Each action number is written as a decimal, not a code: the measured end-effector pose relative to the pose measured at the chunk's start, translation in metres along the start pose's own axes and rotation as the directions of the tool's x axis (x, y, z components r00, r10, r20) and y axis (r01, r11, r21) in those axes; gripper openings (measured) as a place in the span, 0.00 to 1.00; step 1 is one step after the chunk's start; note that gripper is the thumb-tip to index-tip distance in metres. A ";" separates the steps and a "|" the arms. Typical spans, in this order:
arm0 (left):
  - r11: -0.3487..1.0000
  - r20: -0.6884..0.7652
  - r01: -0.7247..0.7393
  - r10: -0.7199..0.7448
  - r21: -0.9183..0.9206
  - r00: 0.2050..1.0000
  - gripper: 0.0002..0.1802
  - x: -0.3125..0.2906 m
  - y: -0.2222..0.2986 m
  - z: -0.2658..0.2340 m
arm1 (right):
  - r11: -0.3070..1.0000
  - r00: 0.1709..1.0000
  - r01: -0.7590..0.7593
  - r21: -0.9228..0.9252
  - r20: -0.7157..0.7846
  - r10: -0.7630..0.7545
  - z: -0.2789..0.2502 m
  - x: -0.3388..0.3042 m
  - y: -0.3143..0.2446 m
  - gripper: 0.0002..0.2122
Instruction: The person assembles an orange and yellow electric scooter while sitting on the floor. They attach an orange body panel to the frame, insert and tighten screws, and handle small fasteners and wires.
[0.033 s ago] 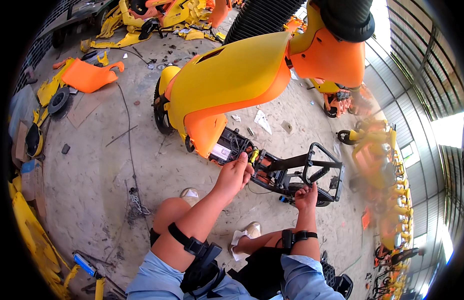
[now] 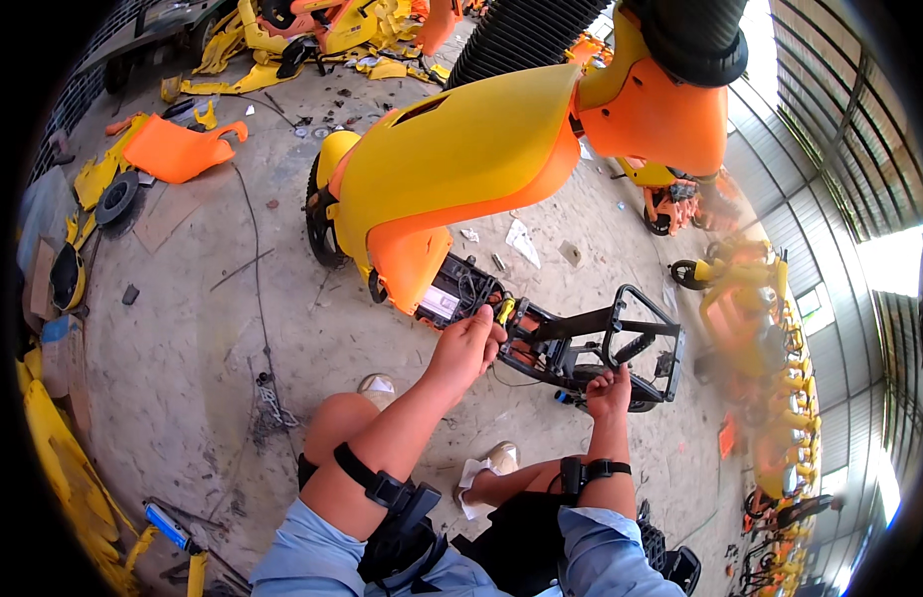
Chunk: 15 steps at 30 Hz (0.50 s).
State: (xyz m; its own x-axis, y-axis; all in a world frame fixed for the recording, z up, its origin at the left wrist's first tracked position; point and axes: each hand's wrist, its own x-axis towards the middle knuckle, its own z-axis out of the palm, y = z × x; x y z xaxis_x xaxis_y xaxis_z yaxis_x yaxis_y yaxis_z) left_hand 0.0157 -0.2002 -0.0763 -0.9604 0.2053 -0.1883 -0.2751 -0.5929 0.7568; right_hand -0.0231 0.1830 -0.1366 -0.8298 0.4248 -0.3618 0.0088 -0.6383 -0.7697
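Observation:
A partly stripped scooter stands in front of me, with a yellow and orange front body shell and a bare black rear frame. My left hand is closed beside the middle of the frame, close to a yellow wire connector; its fingertips are partly hidden, so what they grip is unclear. At the rear, my right hand has curled fingers against the lower frame, just below the black shock absorber. Whatever it pinches is too small to name. A silvery box sits in the open floor section.
Loose orange panels and a small tyre lie on the concrete at left. More yellow parts pile up at the near left. Several scooters line the right wall. A chain lies left of my feet.

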 end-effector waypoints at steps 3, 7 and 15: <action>0.992 -0.066 -0.036 0.045 0.122 0.997 0.16 0.009 -0.005 -0.002 | 0.999 0.999 -0.036 0.024 0.025 0.036 -0.003 0.004 0.001 0.15; 0.998 -0.117 -0.058 0.061 0.030 0.991 0.13 0.014 -0.011 -0.001 | 0.999 0.999 0.000 -0.042 0.052 0.002 -0.006 0.006 0.002 0.16; 1.000 -0.167 -0.021 0.021 0.000 0.986 0.12 0.013 -0.004 -0.003 | 0.996 0.996 0.010 -0.086 0.090 -0.003 -0.009 0.006 0.003 0.17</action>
State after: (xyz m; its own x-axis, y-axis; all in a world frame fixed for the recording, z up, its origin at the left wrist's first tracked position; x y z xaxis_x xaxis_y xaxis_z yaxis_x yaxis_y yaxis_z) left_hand 0.0039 -0.1970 -0.0838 -0.9598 0.0602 -0.2741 -0.2548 -0.5970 0.7607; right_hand -0.0236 0.1892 -0.1458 -0.8765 0.3673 -0.3111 0.0481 -0.5764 -0.8158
